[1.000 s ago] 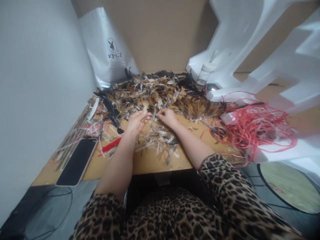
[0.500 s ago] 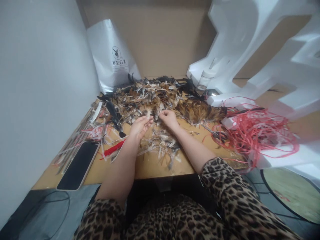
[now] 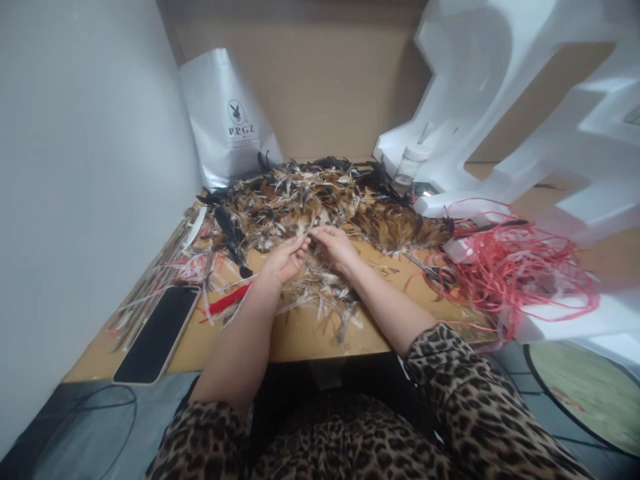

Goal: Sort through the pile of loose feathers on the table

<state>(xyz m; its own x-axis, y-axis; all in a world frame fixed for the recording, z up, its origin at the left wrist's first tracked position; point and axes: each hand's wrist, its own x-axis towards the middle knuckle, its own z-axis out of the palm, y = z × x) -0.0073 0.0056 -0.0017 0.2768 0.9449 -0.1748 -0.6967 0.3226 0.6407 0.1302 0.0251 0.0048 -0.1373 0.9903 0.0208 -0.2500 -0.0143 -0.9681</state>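
Note:
A wide heap of brown, black and whitish feathers [image 3: 295,190] covers the back of the table. At its front edge my left hand [image 3: 290,259] is closed in a pinch on a small pale feather [image 3: 311,224]. My right hand [image 3: 336,245] meets it there, thumb and forefinger pressed together at the same spot; what lies between those fingers is too small to make out. Below both hands are loose feather scraps [image 3: 325,290]. A fan of brown feathers [image 3: 400,225] is to the right of my right hand.
A black phone [image 3: 157,333] and thin sticks [image 3: 150,283] lie left, near a red bundle [image 3: 229,300]. Scissors [image 3: 435,272] rest beside tangled red ribbon [image 3: 540,273] on the right. Behind stand a white bag [image 3: 225,127], a clear jar [image 3: 411,163] and white foam pieces [image 3: 470,87].
My right hand has moved left, so that its fingertips meet those of my left hand. The feather heap looks the same, and the view has shifted slightly.

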